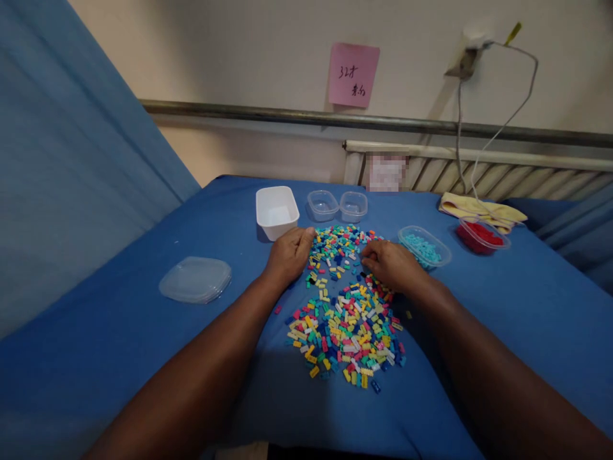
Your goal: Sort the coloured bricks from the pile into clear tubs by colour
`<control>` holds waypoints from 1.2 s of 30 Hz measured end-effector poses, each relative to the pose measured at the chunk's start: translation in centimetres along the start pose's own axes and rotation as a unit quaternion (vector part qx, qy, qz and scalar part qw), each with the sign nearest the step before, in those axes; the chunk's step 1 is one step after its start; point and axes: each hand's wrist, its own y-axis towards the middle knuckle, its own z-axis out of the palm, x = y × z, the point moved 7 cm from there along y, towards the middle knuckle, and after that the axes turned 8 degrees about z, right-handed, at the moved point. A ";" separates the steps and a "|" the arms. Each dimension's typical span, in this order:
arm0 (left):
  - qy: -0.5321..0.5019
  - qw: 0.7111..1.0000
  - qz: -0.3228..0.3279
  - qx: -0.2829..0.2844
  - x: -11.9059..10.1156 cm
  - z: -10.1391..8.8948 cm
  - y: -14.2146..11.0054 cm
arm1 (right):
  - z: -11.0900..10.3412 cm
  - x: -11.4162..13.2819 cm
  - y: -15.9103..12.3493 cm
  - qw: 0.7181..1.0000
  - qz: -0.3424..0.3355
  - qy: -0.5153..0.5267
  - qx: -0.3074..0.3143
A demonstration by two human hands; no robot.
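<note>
Many small toy building bricks (352, 319) in mixed colours lie loose on a blue cloth. They form a near heap and a far patch (338, 239), joined by scattered pieces. At the left edge of the far patch rests my left hand (290, 255), its fingers curled in with the thumb on top; whatever it may hold is hidden. On the right side of the bricks, my right hand (393, 263) reaches in low with thumb and fingers pinched together. Anything between those fingertips is too small to make out.
A white tub (276, 207) and two clear containers (322, 206) stand at the back. To the right are a container of light-blue bricks (421, 248), one of red pieces (480, 236) and a yellow cloth (479, 207). Clear lids (195, 280) lie left.
</note>
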 end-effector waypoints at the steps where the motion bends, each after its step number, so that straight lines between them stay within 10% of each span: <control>1: 0.002 1.000 0.001 -0.001 -0.1 0.0 0.0 | -0.1 -0.1 -0.1 1.000 0.004 0.004 -0.005; 8: 0.009 1.000 0.028 0.000 -0.6 0.2 0.0 | -0.9 2.3 -0.5 0.995 -0.058 0.040 -0.070; 25: 0.030 0.998 0.045 -0.023 -0.7 0.0 -0.3 | -0.6 5.3 1.6 0.995 -0.048 -0.083 -0.008; 36: 0.043 0.982 0.166 0.086 -5.0 2.1 -1.3 | -6.8 -9.0 -3.2 0.965 0.049 -0.047 -0.255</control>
